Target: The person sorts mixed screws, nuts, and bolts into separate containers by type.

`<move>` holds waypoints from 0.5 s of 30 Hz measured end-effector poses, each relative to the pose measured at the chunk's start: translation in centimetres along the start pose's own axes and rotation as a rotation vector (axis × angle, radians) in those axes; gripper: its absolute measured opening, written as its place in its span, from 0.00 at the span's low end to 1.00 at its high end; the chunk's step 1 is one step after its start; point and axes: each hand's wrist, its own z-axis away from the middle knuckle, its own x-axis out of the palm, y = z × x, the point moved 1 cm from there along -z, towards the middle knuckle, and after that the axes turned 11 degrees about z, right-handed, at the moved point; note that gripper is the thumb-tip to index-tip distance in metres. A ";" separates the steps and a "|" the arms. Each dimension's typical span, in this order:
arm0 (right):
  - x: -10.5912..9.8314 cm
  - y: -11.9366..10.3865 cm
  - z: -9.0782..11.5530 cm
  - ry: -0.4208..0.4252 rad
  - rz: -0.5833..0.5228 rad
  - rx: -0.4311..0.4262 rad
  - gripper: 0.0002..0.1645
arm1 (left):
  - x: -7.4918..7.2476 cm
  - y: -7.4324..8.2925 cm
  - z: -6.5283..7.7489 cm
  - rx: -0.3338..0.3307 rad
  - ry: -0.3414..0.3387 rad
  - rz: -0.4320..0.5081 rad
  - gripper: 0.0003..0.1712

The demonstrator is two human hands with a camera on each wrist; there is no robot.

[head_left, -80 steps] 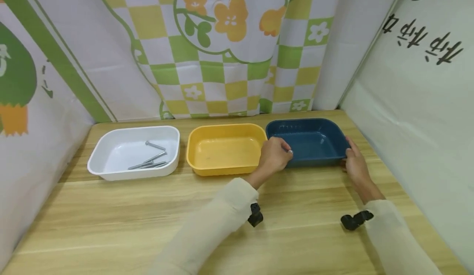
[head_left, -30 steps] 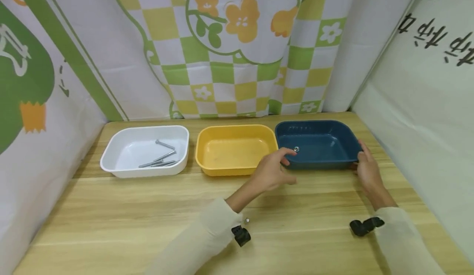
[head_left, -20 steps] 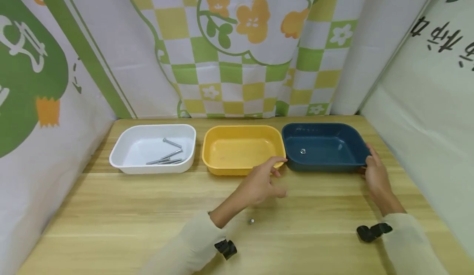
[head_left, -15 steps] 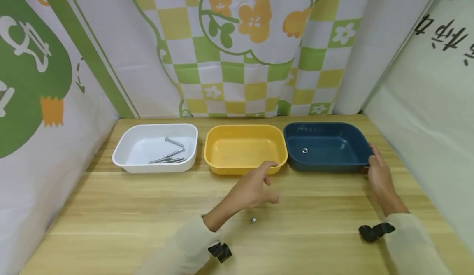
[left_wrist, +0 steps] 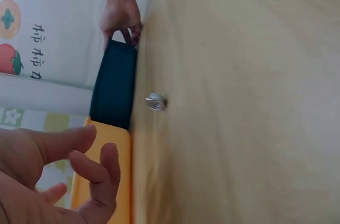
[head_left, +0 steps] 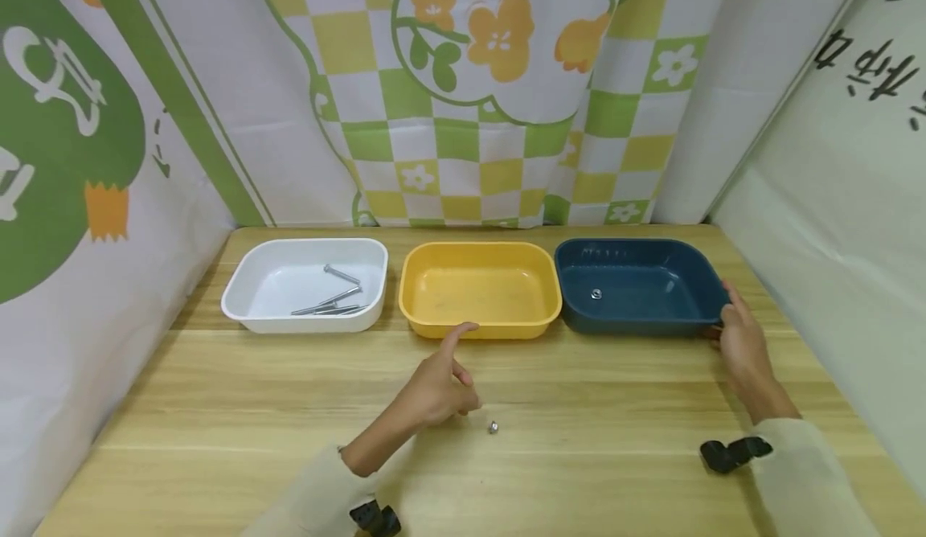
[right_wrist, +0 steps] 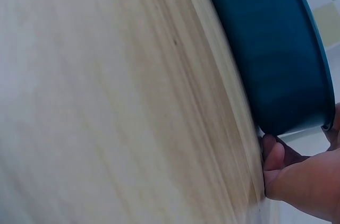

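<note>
My left hand [head_left: 437, 388] is over the table in front of the yellow tray [head_left: 481, 331], fingers loosely spread and holding nothing. Just right of it on the wood lies a small metal nut [head_left: 493, 427]; the left wrist view shows this nut [left_wrist: 156, 102] closer, apart from the fingers. A second nut [head_left: 596, 294] sits inside the dark blue tray [head_left: 637, 326]. At that tray's right end my right hand [head_left: 743, 348] grips the wall, with a finger up at the rim and others curled low by the base, as the right wrist view of the hand [right_wrist: 303, 179] shows.
A white tray [head_left: 304, 324] at the left holds several long metal bolts [head_left: 336, 300]. The yellow tray stands between it and the blue one, touching or nearly touching the blue. Printed curtains [head_left: 477, 143] border the wooden table [head_left: 289, 408] at back and sides.
My left hand let a nut go into the blue tray, then drew back left and toward me, uncovering the nut on the table. My right hand stays on the blue tray.
</note>
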 end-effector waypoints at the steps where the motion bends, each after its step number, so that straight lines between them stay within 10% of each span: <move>1: 0.0 0.0 0.1 -0.006 -0.012 -0.001 0.34 | -0.2 -0.3 0.3 0.000 0.021 0.015 0.57; 15: 0.0 0.2 0.1 -0.003 -0.034 -0.009 0.34 | 0.5 -2.8 3.3 -0.003 0.043 0.043 0.46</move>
